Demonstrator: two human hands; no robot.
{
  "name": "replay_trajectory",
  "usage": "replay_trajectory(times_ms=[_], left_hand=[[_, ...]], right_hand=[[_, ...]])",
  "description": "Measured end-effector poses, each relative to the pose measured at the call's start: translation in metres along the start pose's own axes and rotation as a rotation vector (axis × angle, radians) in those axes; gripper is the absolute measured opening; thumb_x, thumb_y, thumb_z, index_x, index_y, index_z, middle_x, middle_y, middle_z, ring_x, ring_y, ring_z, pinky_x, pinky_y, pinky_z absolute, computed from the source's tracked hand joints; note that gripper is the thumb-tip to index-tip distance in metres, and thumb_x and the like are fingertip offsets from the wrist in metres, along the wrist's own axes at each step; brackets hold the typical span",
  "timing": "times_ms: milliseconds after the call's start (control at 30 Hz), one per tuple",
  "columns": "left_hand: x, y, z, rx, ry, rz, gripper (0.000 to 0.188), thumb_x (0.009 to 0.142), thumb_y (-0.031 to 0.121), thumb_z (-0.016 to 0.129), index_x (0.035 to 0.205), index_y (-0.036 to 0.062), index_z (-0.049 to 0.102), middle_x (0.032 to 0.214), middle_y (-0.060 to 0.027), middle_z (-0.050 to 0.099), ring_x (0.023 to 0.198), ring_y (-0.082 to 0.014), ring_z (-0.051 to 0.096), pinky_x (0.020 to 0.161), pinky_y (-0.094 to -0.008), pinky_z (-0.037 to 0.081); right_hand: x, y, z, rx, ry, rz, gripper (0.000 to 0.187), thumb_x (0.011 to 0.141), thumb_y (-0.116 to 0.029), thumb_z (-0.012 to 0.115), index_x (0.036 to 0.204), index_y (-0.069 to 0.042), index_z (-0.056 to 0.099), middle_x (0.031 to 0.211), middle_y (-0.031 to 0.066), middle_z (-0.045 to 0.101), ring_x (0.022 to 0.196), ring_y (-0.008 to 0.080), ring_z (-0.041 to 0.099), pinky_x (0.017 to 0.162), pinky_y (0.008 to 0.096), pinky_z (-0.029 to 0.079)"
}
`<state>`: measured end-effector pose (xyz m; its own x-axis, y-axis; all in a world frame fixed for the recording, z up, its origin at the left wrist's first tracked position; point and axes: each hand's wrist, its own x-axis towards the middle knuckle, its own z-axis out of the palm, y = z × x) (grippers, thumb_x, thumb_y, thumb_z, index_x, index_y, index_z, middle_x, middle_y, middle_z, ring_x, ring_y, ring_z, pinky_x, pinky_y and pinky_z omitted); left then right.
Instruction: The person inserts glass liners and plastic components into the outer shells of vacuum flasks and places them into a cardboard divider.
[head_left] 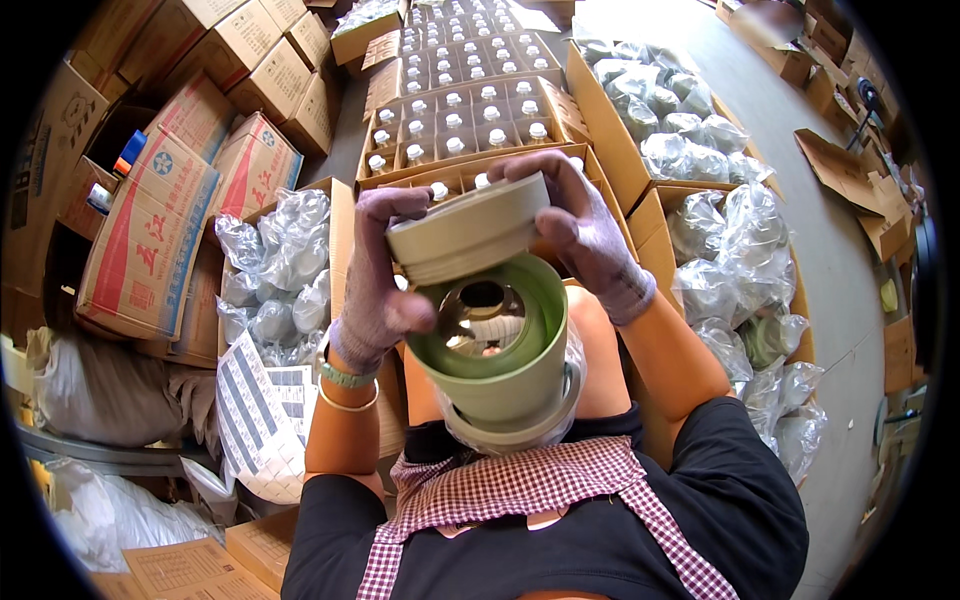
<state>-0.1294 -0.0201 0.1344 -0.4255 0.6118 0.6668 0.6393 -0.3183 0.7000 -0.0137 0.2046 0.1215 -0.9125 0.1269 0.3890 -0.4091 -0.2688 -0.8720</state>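
Note:
My left hand (375, 275), in a grey-purple work glove, grips the left side of a round pale grey-beige lid (465, 232). The gloved right hand (585, 230) has its fingers round the lid's right edge. Tilted, the lid hangs just above the mouth of a green insulated pot (490, 365). Inside that pot a shiny mirror-like liner (480, 315) shows, with a dark round hole. The pot stands between my legs, its handle toward me, with clear plastic film about its lower part. My left thumb is close to the pot's rim; whether it touches, I cannot tell.
Ahead stand divided cartons (455, 125) of white-capped bottles. Open boxes of plastic-wrapped pots (735, 240) line the right, and another wrapped batch (285, 260) is at left. Sticker sheets (265, 400) lie near my left arm. Stacked cartons (155, 240) rise at far left.

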Motion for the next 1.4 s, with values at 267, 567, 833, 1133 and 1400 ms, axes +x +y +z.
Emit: replay_trajectory(times_ms=[267,567,833,1133,1400], left_hand=[[-0.027,0.026,0.003,-0.016,0.083,0.311,0.080,0.070,0.077,0.078,0.105,0.0061,0.068,0.110,-0.0155,0.064,0.116,-0.0366,0.063,0.116,-0.0557,0.038],[-0.004,-0.014,0.025,-0.071,0.081,0.045,0.039,0.075,0.027,0.081,0.102,0.0009,0.069,0.111,-0.0126,0.064,0.113,-0.0293,0.059,0.110,-0.0469,0.041],[-0.003,-0.023,0.028,-0.089,0.018,0.072,0.031,0.074,0.019,0.084,0.097,0.0007,0.074,0.102,-0.0102,0.066,0.103,-0.0246,0.060,0.105,-0.0436,0.043],[-0.016,0.016,0.051,0.440,0.088,0.097,0.027,0.079,0.027,0.083,0.093,0.0070,0.073,0.095,-0.0098,0.065,0.090,-0.0288,0.060,0.083,-0.0401,0.048],[-0.009,0.090,0.110,0.968,0.016,0.138,0.049,0.091,0.047,0.068,0.126,0.0141,0.069,0.113,-0.0073,0.065,0.107,-0.0286,0.060,0.094,-0.0436,0.040]], right_hand=[[-0.031,-0.024,0.020,-0.409,-0.203,-0.445,0.071,0.057,-0.044,0.100,0.112,-0.006,0.074,0.118,0.0085,0.058,0.138,0.0359,0.049,0.120,0.0502,0.037],[-0.019,0.023,-0.022,-0.186,-0.037,-0.173,0.057,0.074,-0.034,0.092,0.115,0.000,0.070,0.123,0.0094,0.059,0.143,0.0310,0.044,0.118,0.0429,0.034],[-0.016,0.030,-0.033,-0.148,-0.031,-0.210,0.055,0.077,-0.039,0.088,0.112,-0.001,0.069,0.119,0.0093,0.058,0.140,0.0309,0.046,0.118,0.0442,0.033],[-0.012,0.091,-0.028,0.283,-0.015,-0.131,0.064,0.102,-0.065,0.047,0.102,-0.004,0.066,0.119,0.0138,0.062,0.131,0.0325,0.054,0.116,0.0468,0.038],[0.037,0.108,0.017,1.195,-0.413,0.148,0.051,0.107,-0.048,0.046,0.089,-0.005,0.067,0.122,0.0154,0.064,0.129,0.0385,0.052,0.116,0.0511,0.038]])
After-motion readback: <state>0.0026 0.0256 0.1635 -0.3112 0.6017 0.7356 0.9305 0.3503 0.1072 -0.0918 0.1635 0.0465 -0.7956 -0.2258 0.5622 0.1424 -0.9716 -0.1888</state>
